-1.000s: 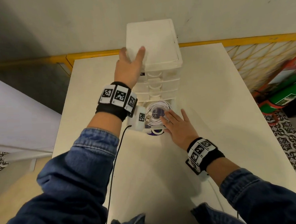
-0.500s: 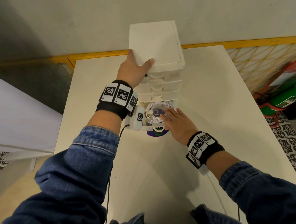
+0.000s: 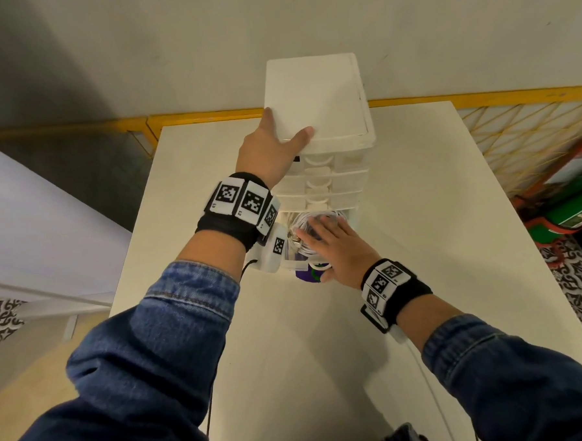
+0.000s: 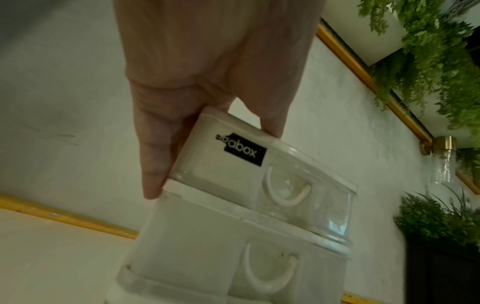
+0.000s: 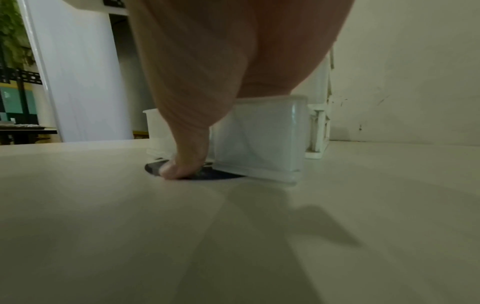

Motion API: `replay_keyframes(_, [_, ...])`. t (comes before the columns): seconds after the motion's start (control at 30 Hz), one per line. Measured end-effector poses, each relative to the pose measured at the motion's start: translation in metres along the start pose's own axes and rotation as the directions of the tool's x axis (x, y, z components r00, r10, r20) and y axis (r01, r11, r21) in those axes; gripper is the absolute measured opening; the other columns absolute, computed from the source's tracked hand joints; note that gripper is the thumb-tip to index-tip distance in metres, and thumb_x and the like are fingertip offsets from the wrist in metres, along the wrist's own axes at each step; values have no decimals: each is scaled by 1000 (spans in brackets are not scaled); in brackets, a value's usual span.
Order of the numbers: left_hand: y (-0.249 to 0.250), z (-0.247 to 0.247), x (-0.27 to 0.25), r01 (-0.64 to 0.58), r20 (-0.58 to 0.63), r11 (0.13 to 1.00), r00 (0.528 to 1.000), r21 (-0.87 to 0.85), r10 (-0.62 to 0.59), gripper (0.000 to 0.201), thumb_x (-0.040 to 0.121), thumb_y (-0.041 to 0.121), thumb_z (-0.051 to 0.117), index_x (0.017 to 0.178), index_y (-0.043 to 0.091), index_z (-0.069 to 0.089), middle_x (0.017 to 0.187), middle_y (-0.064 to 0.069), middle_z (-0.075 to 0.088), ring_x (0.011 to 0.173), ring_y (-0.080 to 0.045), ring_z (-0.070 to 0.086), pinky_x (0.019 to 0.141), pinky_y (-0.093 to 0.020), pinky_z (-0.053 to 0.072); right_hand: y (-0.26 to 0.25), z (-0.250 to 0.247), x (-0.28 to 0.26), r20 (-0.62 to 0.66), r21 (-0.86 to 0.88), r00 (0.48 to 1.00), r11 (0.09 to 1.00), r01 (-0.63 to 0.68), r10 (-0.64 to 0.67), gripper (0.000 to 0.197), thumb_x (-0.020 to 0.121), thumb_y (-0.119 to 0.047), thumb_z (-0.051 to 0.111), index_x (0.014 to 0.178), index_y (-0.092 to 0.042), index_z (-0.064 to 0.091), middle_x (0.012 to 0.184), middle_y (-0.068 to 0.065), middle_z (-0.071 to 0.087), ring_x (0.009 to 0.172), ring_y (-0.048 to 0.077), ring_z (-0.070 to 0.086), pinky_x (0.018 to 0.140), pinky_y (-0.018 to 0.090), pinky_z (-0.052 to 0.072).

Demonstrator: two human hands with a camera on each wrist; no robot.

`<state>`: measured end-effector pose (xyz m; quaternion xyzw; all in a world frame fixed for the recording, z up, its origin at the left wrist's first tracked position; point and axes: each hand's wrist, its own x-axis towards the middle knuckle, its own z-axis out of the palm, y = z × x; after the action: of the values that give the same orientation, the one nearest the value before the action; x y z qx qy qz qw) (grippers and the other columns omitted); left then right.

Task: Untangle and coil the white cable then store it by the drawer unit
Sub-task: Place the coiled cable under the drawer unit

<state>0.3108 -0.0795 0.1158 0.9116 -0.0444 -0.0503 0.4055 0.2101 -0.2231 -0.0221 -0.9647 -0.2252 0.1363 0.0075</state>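
1. Head view: left hand (image 3: 268, 154) grips the drawer unit (image 3: 318, 117) top corner; right hand (image 3: 338, 248), fingers straight, covers the coiled white cable (image 3: 303, 224) in the pulled-out bottom drawer (image 5: 257, 139).
2. Right wrist view alone shows the thumb touching a dark disc (image 5: 192, 173).
3. Cream tabletop (image 3: 417, 213); grey wall (image 3: 138, 43).

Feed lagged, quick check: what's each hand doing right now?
Left hand: grips the drawer unit's top corner.
Right hand: open, flat on the bottom drawer, over the white cable.
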Motion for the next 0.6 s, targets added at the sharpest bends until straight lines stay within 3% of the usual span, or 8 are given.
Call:
replay_keyframes(0.17, [-2,0,4,-14,-5,1000,1000,-4,14,86,84,60,53,149,13,20,148,-9,41,136,-26,38,103,-31,34,2,0,13,-4,-1,1000,1000,-11,11,84,90,-29,50,145,-28,-13,158,10,-2,145,29,0,119,45,0])
replay_keyframes(0.3, [-4,0,3,-13,-2,1000,1000,-2,13,87,83,62,53,149,15,21,147,-7,43,135,-25,39,101,-29,34,7,-3,23,-40,-33,999,999,-19,18,88,84,-13,51,146,-24,-10,157,10,9,143,31,11,118,47,7])
replay_keyframes(0.43, [-4,0,3,-19,-11,1000,1000,2,19,88,83,63,53,149,15,21,145,-8,46,132,-26,42,102,-31,37,11,-1,27,-73,-11,997,1000,-9,8,84,85,-17,50,146,-22,-8,156,9,14,142,32,15,117,47,11])
replay_keyframes(0.6, [-5,2,3,-23,-35,1000,999,13,23,87,82,65,52,147,15,25,139,-8,51,127,-28,47,100,-35,41,10,4,21,-173,44,985,999,9,-1,78,88,-21,50,147,-20,0,155,9,18,143,30,14,119,46,7])
